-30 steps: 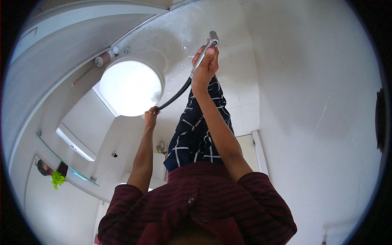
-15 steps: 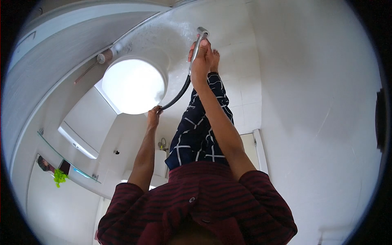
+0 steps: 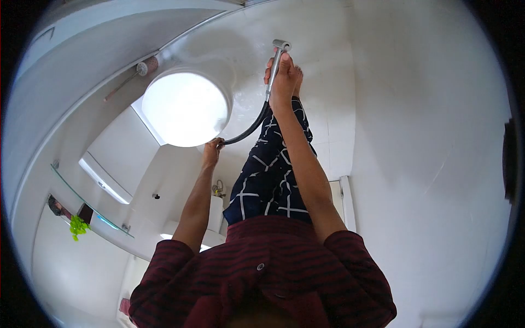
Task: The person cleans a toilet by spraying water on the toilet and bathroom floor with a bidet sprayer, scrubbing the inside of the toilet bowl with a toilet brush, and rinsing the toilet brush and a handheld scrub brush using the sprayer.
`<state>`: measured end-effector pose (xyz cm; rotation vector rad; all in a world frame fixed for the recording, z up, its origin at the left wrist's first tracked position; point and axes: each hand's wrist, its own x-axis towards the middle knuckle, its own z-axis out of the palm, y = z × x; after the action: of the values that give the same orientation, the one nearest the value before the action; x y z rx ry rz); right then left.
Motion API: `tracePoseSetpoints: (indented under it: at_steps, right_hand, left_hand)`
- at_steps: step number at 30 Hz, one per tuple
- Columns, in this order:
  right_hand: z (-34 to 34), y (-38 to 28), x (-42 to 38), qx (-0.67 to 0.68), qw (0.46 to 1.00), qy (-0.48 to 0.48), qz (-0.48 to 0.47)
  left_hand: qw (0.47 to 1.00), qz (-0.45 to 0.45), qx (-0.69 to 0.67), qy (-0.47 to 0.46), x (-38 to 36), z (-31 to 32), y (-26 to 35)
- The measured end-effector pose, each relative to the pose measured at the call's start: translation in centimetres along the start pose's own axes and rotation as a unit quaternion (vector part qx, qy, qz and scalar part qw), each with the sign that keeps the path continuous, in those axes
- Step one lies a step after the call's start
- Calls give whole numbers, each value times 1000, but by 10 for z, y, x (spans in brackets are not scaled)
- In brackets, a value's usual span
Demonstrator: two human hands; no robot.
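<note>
My right hand (image 3: 283,82) is wrapped round the handle of a chrome bidet sprayer (image 3: 275,70), held out in front over the floor. The sprayer's head sticks out past my fingers at the far end. A black hose (image 3: 249,131) curves from the handle back to my left hand (image 3: 212,151), whose fingers are closed on it beside the toilet. The toilet's round white lid (image 3: 186,109) lies just left of the hose and is brightly lit. Any water leaving the sprayer is too faint to tell.
A toilet brush (image 3: 147,66) stands by the left wall, behind the toilet. A glass shelf (image 3: 93,205) and a green plant (image 3: 79,227) are at lower left. A plain white wall (image 3: 421,136) runs along the right. My bare foot (image 3: 298,76) is near the sprayer on the pale floor tiles.
The view has shifted a little, moving most things rightward. My right hand and the sprayer sit slightly further right of the toilet. Both grips stay the same.
</note>
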<state>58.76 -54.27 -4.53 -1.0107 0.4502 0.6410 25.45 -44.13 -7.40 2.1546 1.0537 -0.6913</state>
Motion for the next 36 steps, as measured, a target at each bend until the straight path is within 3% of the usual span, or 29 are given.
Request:
tracePoseSetpoints:
  at_steps: [8,14,17,18,19,20,21,23,27,29,31,33,34,35,36]
  right_hand:
    - [23,1,-7,-73,997,19,-8]
    - [42,58,-20,-107,994,24,9]
    - [60,86,-44,-176,984,-21,35]
    - [63,99,-54,-223,971,-62,57]
    - [67,123,-61,-251,962,-104,9]
    - [79,128,-83,-234,959,-157,38]
    - [96,129,-102,-299,929,-220,11]
    - [113,165,-118,-373,873,-313,36]
    - [165,212,-147,-461,716,-523,33]
    - [192,231,-150,-551,605,-575,16]
    - [215,259,-138,-568,555,-606,-46]
    - [228,275,-101,-450,663,-592,-90]
    - [235,282,-75,-454,685,-560,-104]
    - [243,292,-48,-469,713,-514,-85]
    - [250,298,-20,-512,735,-445,-9]
  left_hand:
    - [997,8,-38,65,-3,22,-6]
    - [985,46,-166,5,-7,41,-29]
    - [977,5,-210,-32,-8,24,8]
    - [959,-18,-281,-46,-13,8,30]
    - [925,10,-378,-17,-12,-3,41]
    - [881,38,-472,17,-10,-10,47]
    - [826,63,-558,52,-13,-15,48]
    - [811,-33,-556,182,-8,-12,29]
    - [715,-93,-618,313,1,-36,-27]
    - [648,-137,-672,332,1,-68,-47]
    - [594,-167,-703,353,5,-82,-85]
    - [606,-225,-674,357,19,-83,-119]
    - [615,-253,-654,361,28,-79,-139]
    - [623,-281,-635,360,36,-75,-159]
    - [627,-273,-636,357,39,-72,-172]
